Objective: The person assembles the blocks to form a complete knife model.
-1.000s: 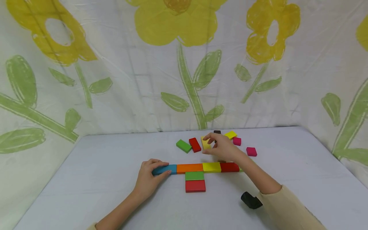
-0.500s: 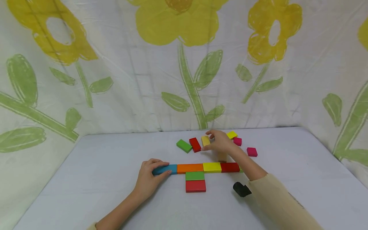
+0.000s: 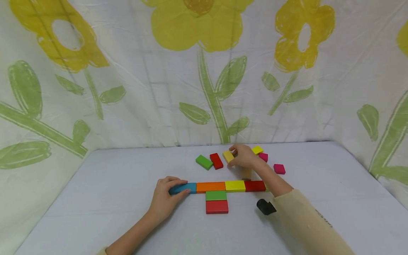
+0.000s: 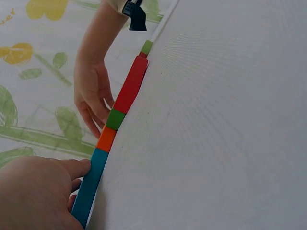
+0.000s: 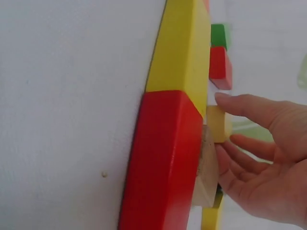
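Note:
My left hand (image 3: pixel 164 198) holds the left end of a blue block (image 3: pixel 185 187), fingers on its far side and thumb on its near side. That block starts a row with an orange block (image 3: pixel 210 187), a yellow block (image 3: pixel 235 186) and a red block (image 3: pixel 254 186). Below the orange one lie a green block (image 3: pixel 216 195) and another red block (image 3: pixel 216 207). Beyond the row, my right hand (image 3: pixel 243 156) pinches a pale yellow block (image 5: pixel 217 123) between thumb and fingers. A bare wood block (image 3: pixel 247 173) lies under this hand, partly hidden.
Loose beyond the row are a green block (image 3: pixel 204 162), a red block (image 3: pixel 216 161), a bright yellow block (image 3: pixel 257 150) and two pink blocks (image 3: pixel 279 169). A black wrist camera (image 3: pixel 265 207) hangs by the right sleeve. A flowered cloth (image 3: pixel 153 88) stands behind the white table (image 3: pixel 127 170).
My right hand has come down and closed on the pale yellow block, which has turned slightly. The right forearm has shifted left. My left hand has stayed on the blue block.

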### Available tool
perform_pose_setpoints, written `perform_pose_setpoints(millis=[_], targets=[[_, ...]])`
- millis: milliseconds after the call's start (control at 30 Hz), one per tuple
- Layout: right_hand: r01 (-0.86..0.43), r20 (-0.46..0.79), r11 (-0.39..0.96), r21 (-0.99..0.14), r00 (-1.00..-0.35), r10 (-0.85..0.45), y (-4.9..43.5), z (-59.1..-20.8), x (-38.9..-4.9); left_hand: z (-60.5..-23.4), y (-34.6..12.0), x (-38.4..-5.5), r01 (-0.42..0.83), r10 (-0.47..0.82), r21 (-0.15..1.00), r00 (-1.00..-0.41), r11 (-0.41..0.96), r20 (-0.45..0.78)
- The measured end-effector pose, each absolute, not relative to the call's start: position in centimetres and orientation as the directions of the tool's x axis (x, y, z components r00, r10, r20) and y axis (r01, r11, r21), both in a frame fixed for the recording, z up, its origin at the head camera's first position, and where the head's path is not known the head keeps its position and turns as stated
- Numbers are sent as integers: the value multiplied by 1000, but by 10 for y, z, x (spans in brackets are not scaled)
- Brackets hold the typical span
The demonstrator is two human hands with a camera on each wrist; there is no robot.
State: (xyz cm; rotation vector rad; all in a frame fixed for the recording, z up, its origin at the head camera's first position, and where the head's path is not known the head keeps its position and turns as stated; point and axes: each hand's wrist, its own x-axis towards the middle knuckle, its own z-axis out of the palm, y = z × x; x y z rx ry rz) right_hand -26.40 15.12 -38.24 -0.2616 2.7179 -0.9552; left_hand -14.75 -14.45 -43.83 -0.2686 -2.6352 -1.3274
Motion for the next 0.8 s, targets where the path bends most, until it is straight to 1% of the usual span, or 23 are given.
perform_pose_setpoints(millis=[133,300,433,800], targets=[[-81,-189,765,-639,-947,-258,154,-380,-266,-438,-145,-147,239,82,773,-968,588,237],[-77,-181,753,-653,-950,-254,154,-382,-269,-438,-144,-147,244,84,771,-967,588,242],[-92,-151,752,-653,-957,-248,153,-385,-268,-438,-144,-147,247,85,772,-966,586,245],[-85,-76,773,-629,-983,-169,145,-393,-266,-436,-143,-147,240,81,773,-968,587,239]])
